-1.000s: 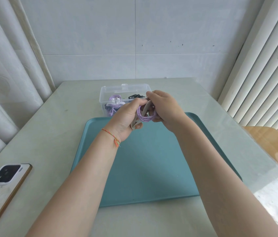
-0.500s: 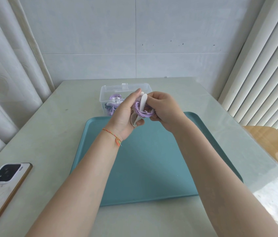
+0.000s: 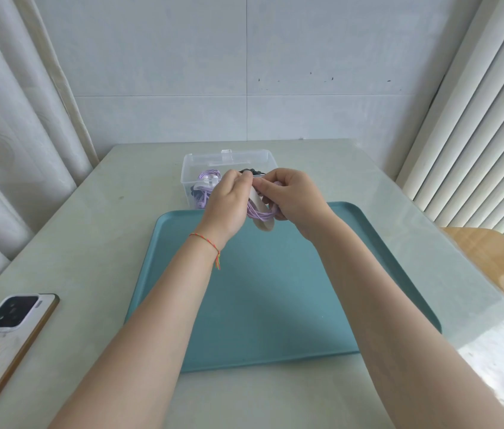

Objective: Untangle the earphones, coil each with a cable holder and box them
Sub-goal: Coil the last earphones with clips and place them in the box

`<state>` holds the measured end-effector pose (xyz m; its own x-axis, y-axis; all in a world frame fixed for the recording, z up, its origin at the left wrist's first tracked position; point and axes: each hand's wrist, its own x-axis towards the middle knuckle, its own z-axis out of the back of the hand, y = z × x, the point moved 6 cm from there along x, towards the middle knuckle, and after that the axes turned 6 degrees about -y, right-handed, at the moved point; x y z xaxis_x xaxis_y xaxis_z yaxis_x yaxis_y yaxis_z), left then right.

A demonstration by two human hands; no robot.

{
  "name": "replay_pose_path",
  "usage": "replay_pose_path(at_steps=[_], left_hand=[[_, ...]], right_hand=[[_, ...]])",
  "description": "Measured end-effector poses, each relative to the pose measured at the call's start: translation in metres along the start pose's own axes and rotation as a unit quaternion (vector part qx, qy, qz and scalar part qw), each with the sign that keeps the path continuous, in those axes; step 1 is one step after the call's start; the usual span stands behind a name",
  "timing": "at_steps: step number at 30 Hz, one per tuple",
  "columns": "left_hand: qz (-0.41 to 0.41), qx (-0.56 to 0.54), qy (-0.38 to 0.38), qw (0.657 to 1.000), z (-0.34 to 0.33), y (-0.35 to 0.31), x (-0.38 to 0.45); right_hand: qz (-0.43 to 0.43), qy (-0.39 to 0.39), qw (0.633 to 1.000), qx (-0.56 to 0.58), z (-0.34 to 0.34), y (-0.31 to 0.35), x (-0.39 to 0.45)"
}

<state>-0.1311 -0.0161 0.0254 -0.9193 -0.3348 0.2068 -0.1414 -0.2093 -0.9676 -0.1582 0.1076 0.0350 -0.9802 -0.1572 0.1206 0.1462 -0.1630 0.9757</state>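
Observation:
A coil of purple earphone cable (image 3: 260, 214) hangs between my hands above the far edge of the teal tray (image 3: 275, 298). A white cable holder strap (image 3: 262, 209) loops around the coil. My left hand (image 3: 229, 202) and my right hand (image 3: 291, 196) both pinch the strap's top end, fingertips meeting. Behind them stands a clear plastic box (image 3: 229, 159) holding another purple coiled earphone (image 3: 205, 181) and a dark one (image 3: 252, 171), partly hidden by my hands.
A phone (image 3: 12, 329) lies face down at the table's left front edge. Curtains hang on the left, vertical blinds on the right, and a wooden surface (image 3: 489, 255) sits beyond the table's right edge.
The strap's top end stood upright between my hands; now both hands have closed over it and fold it down onto the coil. The hands rose slightly toward the box.

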Motion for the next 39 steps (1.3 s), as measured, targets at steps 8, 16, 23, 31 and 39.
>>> replay_pose_path(at_steps=[8,16,23,31,39], left_hand=[[0.006,0.086,0.034,0.996,-0.001,0.008,0.003],[0.100,-0.134,0.184,0.969,-0.003,0.011,-0.001],[0.122,-0.196,0.060,0.971,0.004,0.018,0.005],[0.119,-0.299,-0.044,0.946,0.009,0.013,0.005],[0.159,-0.249,-0.060,0.954,0.012,0.015,0.000]], right_hand=[[-0.008,0.014,0.999,-0.032,-0.003,-0.004,-0.001],[0.019,0.036,0.998,-0.053,0.012,0.001,0.000],[0.028,0.035,0.997,-0.066,0.022,0.003,0.002],[0.002,-0.094,0.985,-0.142,0.015,-0.007,0.007],[0.002,-0.163,0.986,-0.046,0.020,-0.010,0.006]])
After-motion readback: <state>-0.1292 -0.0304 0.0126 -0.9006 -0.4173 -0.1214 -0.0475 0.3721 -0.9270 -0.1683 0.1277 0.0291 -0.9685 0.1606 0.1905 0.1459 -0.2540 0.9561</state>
